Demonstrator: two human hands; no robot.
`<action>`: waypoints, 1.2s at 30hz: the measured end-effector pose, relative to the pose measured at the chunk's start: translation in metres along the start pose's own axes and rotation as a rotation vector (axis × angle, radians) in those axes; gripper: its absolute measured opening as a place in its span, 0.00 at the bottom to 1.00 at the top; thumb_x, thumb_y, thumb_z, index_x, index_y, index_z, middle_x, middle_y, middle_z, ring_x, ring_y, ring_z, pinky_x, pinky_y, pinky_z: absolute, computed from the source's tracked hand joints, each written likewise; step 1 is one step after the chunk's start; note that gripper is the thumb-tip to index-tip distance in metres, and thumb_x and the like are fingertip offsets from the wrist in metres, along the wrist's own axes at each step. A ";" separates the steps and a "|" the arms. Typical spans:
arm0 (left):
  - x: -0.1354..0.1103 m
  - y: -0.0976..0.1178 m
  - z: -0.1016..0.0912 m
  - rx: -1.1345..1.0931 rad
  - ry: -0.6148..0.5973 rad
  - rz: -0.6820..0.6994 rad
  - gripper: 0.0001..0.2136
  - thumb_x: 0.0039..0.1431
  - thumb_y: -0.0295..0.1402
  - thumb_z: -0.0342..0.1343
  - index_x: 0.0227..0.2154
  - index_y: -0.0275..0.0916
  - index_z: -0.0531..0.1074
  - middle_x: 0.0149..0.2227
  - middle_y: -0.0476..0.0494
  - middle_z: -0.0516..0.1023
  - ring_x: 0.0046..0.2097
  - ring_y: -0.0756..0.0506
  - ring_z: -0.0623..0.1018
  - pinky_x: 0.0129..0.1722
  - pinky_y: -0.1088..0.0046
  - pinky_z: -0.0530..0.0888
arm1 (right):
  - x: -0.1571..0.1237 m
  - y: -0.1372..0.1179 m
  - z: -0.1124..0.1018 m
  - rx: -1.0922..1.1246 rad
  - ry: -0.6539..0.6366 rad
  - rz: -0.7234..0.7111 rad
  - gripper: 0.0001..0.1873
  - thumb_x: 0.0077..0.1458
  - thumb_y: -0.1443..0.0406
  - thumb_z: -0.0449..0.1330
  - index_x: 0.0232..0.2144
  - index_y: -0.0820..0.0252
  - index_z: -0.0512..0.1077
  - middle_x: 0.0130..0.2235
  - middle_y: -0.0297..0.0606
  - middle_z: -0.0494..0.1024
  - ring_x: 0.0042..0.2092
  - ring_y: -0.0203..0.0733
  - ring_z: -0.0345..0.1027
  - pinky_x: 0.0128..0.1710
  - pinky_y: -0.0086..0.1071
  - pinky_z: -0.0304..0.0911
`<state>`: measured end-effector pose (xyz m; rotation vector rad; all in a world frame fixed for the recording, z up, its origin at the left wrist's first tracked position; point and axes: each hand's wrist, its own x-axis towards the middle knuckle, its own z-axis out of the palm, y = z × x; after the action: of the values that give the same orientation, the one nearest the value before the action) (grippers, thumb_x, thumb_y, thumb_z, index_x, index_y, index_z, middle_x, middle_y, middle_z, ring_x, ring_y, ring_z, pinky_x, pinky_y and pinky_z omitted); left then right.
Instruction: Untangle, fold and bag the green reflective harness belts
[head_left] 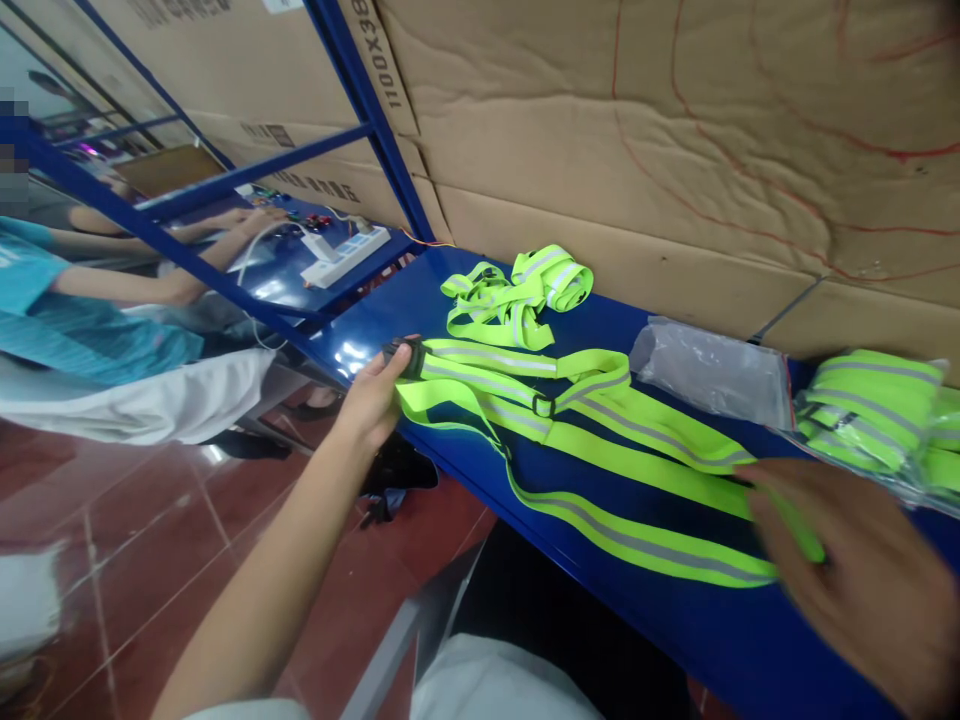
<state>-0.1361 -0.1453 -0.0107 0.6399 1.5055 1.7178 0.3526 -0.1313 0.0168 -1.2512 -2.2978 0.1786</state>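
My left hand is closed around the black buckle at the left end of a neon yellow-green reflective strap with grey stripes. From there the strap runs in several bands to the right across the blue table, with a black slider on one of them. At the other end my right hand, blurred, has its fingers curled round the strap's bands. A second, bundled reflective strap lies behind, not touched by either hand.
An empty clear plastic bag and a bagged folded strap lie along the table's back, against a cardboard wall. Beyond the blue frame, a power strip sits on another table, where a person in a blue shirt works.
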 end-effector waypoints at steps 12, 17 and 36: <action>0.019 0.012 -0.018 0.036 0.016 -0.025 0.27 0.48 0.44 0.75 0.49 0.36 0.80 0.43 0.41 0.85 0.44 0.43 0.83 0.45 0.71 0.81 | -0.010 -0.065 0.049 -0.236 -0.304 -0.406 0.29 0.52 0.77 0.49 0.49 0.52 0.79 0.39 0.41 0.85 0.34 0.51 0.82 0.33 0.44 0.77; 0.017 0.004 -0.013 0.065 -0.011 -0.056 0.25 0.46 0.45 0.76 0.44 0.37 0.81 0.41 0.41 0.85 0.40 0.45 0.83 0.39 0.75 0.80 | -0.014 -0.040 0.021 -0.121 -0.352 -0.210 0.18 0.66 0.70 0.46 0.42 0.51 0.75 0.35 0.39 0.84 0.32 0.52 0.81 0.26 0.44 0.72; 0.001 0.009 -0.029 0.250 0.086 -0.041 0.25 0.41 0.49 0.77 0.37 0.39 0.80 0.31 0.50 0.83 0.31 0.47 0.78 0.29 0.77 0.75 | 0.108 -0.004 0.055 -0.327 -0.325 -0.116 0.18 0.71 0.58 0.51 0.51 0.59 0.76 0.50 0.49 0.82 0.51 0.59 0.76 0.51 0.51 0.68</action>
<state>-0.1609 -0.1626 -0.0070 0.6639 1.7992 1.5568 0.2750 -0.0385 0.0115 -1.3169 -2.7584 -0.0428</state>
